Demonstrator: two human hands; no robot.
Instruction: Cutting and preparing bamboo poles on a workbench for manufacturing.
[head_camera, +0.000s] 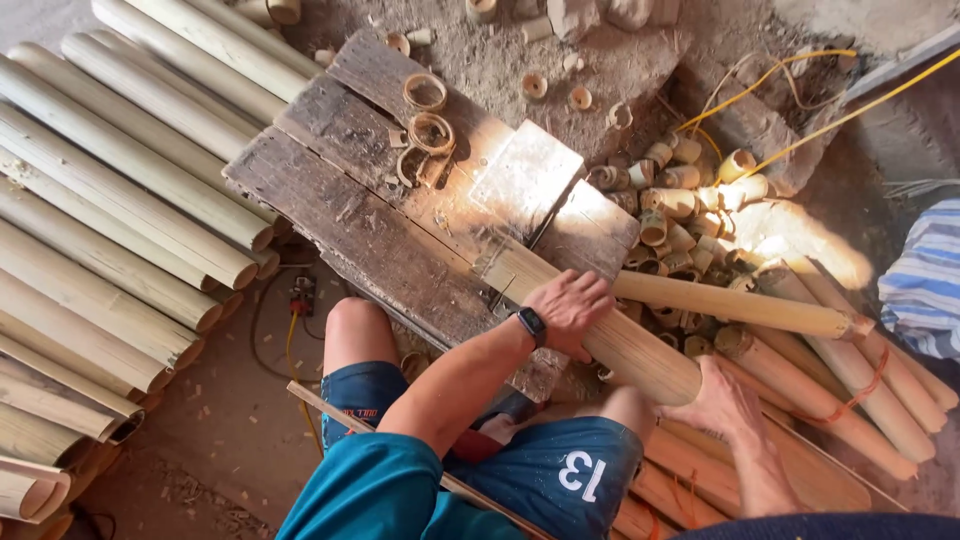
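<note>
I count 2 hands on 1 bamboo pole (600, 325): the left hand (572, 308) and the right hand (722, 402). On the wooden bench (350, 200) I see 3 bamboo rings (428, 130) near its far edge and 1 pale block (527, 178).

The bamboo pole (600, 325) under the left hand (570, 310) is pale yellow-tan. The wooden board (360, 200) is dark grey-brown, with a sunlit lighter block (527, 180). The wristwatch (531, 323) is black. The shorts (560, 475) are teal-blue with a white number. At 3 o'clock, a cloth (925, 280) has blue and white stripes. The cables (800, 80) at 1 o'clock are yellow.
</note>
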